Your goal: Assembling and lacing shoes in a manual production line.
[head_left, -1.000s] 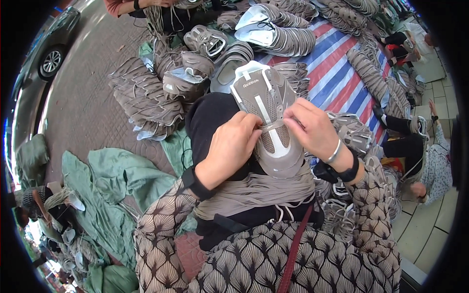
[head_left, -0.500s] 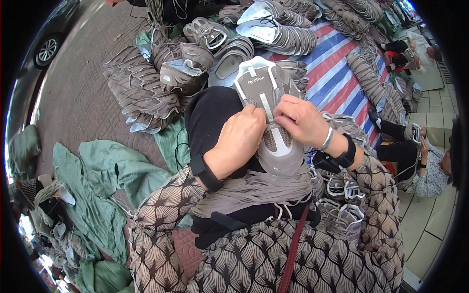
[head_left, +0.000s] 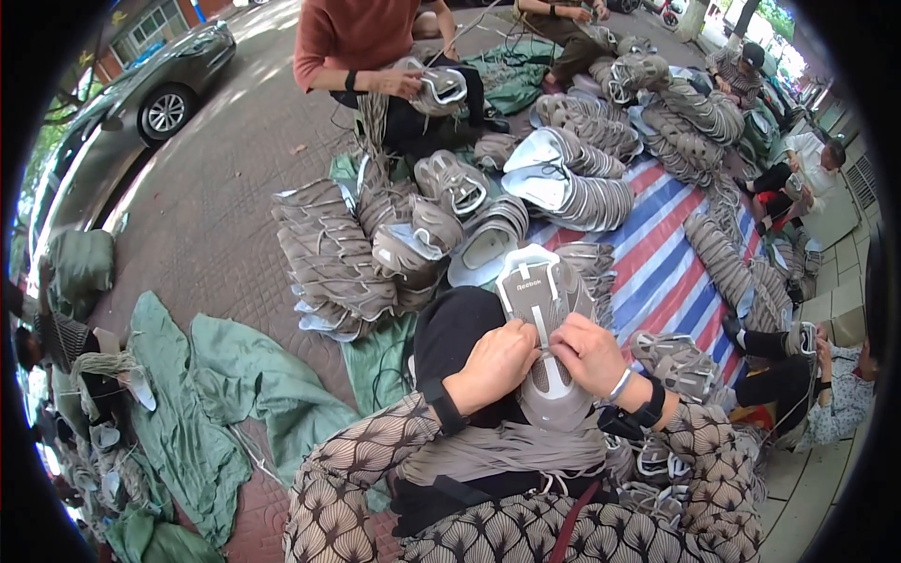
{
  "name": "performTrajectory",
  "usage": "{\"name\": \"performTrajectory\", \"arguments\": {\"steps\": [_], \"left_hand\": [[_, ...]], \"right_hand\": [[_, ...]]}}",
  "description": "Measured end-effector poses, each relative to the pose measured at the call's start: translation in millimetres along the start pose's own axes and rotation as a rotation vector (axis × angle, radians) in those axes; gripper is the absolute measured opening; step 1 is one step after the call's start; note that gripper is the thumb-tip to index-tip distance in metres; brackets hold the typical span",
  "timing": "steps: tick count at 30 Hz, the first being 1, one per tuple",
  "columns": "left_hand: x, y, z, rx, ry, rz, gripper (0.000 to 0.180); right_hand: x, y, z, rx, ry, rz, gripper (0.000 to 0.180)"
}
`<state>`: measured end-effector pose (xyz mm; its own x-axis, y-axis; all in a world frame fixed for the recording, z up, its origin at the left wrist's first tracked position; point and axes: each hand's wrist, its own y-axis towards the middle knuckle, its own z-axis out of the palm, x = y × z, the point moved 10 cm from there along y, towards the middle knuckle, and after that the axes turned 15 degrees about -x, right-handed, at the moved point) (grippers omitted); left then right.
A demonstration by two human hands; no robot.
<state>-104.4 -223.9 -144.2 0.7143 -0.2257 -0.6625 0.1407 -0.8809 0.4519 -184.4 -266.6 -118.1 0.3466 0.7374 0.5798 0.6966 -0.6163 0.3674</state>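
A grey-brown sneaker upper (head_left: 554, 406) with white trim lies over my lap, its toe toward me and its tongue standing up at the far end. My left hand (head_left: 496, 361) pinches a shoelace at the left side of the throat, just above the toe. Opposite it, my right hand (head_left: 589, 357) is closed on the lace at the right side. The fingertips nearly meet over the lowest eyelets, and they hide most of the lace there. Across my thighs, below the toe, rests a thick bundle of loose greyish laces (head_left: 507, 455).
Stacked sneaker uppers (head_left: 324, 258) stand ahead on the left, with more (head_left: 572, 192) on a striped sheet (head_left: 657, 253). Green cloth (head_left: 253, 366) covers ground to the left. A person in a rust-coloured top (head_left: 352, 38) handles a shoe ahead; others sit at right. A car (head_left: 131, 103) is parked far left.
My view has tilted upward, so the hands and shoe sit lower and more to the right, and people ahead have come into sight. Both hands keep their pinch at the same spot.
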Motion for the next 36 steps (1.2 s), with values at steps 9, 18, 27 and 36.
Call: {"name": "performTrajectory", "arguments": {"steps": [9, 18, 27, 36], "left_hand": [[1.6, -3.0, -48.4, 0.134, 0.359, 0.153, 0.015], [-21.1, 7.5, -26.9, 0.051, 0.350, 0.251, 0.029], [-22.5, 4.5, -15.1, -0.005, 0.272, 0.266, 0.013], [15.9, 7.2, -109.5, -0.100, 0.497, 0.292, 0.004]], "right_hand": [[-14.8, 0.9, -65.2, 0.003, -0.390, -0.151, 0.004], [-56.2, -25.5, -97.7, -0.318, -0.461, 0.114, 0.012], [-120.1, -67.9, -71.7, -0.480, 0.868, 0.782, 0.013], [-223.5, -113.6, -130.8, -0.836, 1.390, 0.781, 0.019]]}}
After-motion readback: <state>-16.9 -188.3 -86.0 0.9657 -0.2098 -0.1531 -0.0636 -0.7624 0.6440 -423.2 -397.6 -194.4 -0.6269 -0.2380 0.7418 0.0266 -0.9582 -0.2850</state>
